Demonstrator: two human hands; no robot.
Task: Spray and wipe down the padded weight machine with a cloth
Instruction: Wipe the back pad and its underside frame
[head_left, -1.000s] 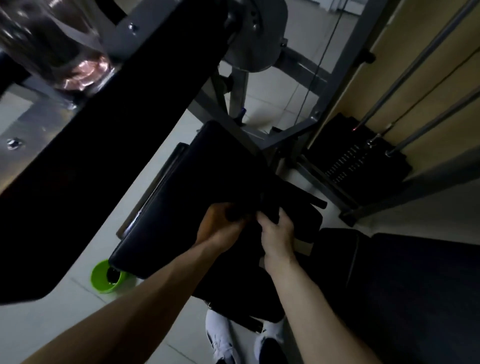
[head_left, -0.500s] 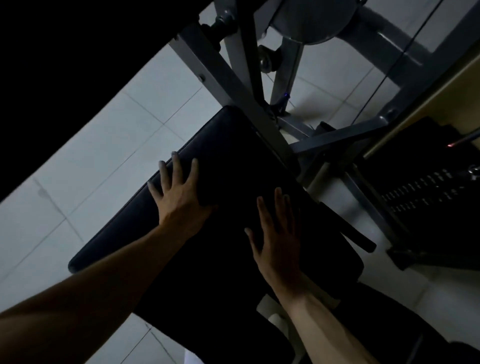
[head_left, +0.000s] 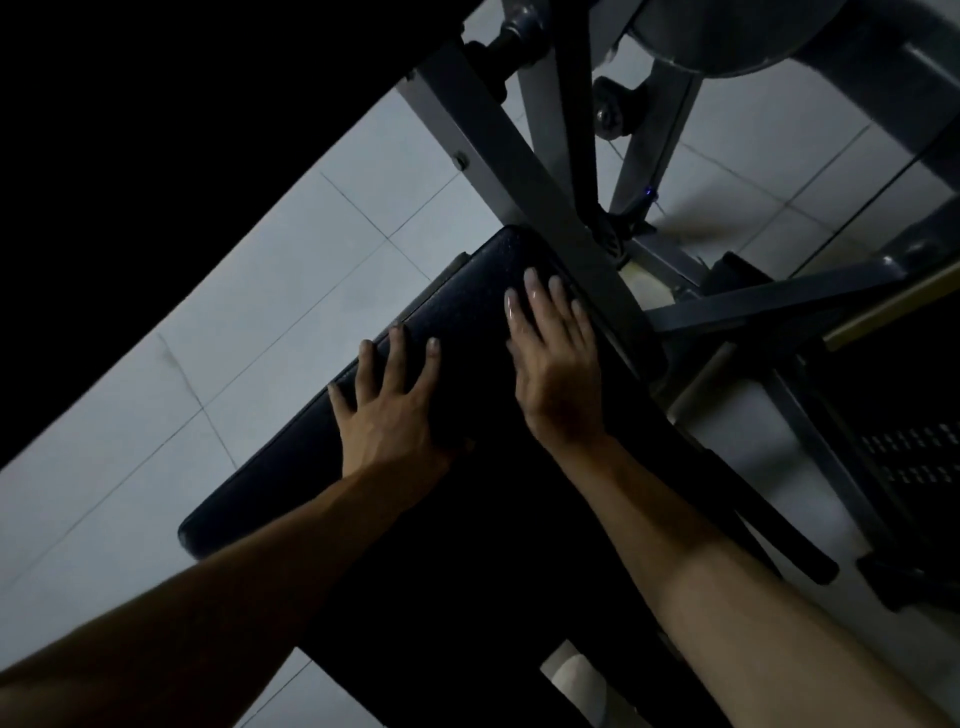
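Both hands lie flat on the black pad (head_left: 311, 478) of the weight machine. The left hand (head_left: 387, 415) is near the pad's left edge, with its fingers (head_left: 399, 351) straight and spread apart. The right hand (head_left: 556, 369) is higher up, just beside the gray metal bar (head_left: 519, 171) that crosses over the pad. Its fingers are straight too and close together. Neither hand grips anything.

The pad sits in the middle, tilted, above the pale tile floor (head_left: 311, 270). The stack of weights (head_left: 909, 457) is off to the right.

I see no cloth and no spray bottle. It is very dark, so a dark cloth under a palm could be hidden. I cannot tell if the pad is wet or clean. My guess is that the hands are pressing or rubbing the pad, and most of the wiping, on the pad and the rest of the machine, is not yet done.
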